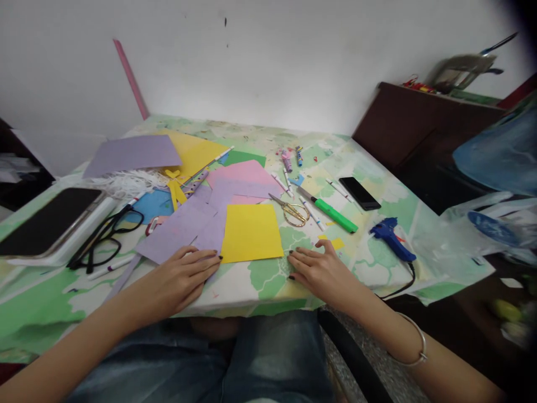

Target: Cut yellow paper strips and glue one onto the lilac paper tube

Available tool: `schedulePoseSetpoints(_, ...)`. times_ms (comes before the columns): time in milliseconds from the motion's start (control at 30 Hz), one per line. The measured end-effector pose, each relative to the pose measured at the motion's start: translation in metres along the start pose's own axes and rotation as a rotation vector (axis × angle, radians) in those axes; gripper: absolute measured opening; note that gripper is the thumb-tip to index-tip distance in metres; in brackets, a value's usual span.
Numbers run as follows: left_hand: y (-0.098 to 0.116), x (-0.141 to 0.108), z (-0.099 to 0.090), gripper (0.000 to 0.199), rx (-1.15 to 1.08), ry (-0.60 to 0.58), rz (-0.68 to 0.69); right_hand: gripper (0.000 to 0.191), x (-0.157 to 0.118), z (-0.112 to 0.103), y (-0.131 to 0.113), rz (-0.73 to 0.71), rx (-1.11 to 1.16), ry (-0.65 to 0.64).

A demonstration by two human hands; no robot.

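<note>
A yellow paper sheet (252, 232) lies flat near the table's front edge, between my two hands. My left hand (191, 274) rests with its palm down on the purple paper (180, 226), its fingertips at the yellow sheet's lower left corner. On the patterned tablecloth, just right of that sheet, my right hand (316, 268) lies flat and holds nothing. Behind the yellow sheet are gold-handled scissors (295, 214) and pink paper (247, 176). A green utility knife (335, 215) lies to the right of the scissors.
Black glasses (104, 240) and a tablet (50, 218) lie at the left. Toward the right are a black phone (359, 193), a blue glue gun (392, 239) with its cord, and plastic bags (457, 224). Several markers lie around the middle. A white wall (268, 61) stands behind the table.
</note>
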State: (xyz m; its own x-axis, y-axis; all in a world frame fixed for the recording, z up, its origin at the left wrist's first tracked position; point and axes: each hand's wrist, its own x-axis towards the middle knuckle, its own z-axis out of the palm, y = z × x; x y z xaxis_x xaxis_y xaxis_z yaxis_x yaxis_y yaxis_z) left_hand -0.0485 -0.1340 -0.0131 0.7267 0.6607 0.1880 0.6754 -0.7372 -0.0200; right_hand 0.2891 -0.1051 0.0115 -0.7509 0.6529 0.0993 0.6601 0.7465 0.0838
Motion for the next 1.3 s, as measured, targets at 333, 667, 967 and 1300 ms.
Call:
schedulePoseSetpoints(333,-0.004,0.016,0.002,0.024,-0.097,0.228,0.049,0.046,-0.003,0.041,0.119,0.673,0.068,0.251)
schedulePoseSetpoints(667,0.010,0.098,0.009,0.020,-0.315,0.211,-0.405,0.031,-0.003,0.039,0.133,0.871,0.302,0.407)
schedulePoseSetpoints(967,0.012,0.112,0.016,0.005,-0.628,-0.085,-0.288,0.044,-0.091,0.009,0.070,0.829,0.867,0.301)
schedulePoseSetpoints(1300,0.008,0.101,-0.006,0.017,-0.826,-0.286,-0.059,0.028,-0.135,0.011,0.038,0.628,0.941,0.074)
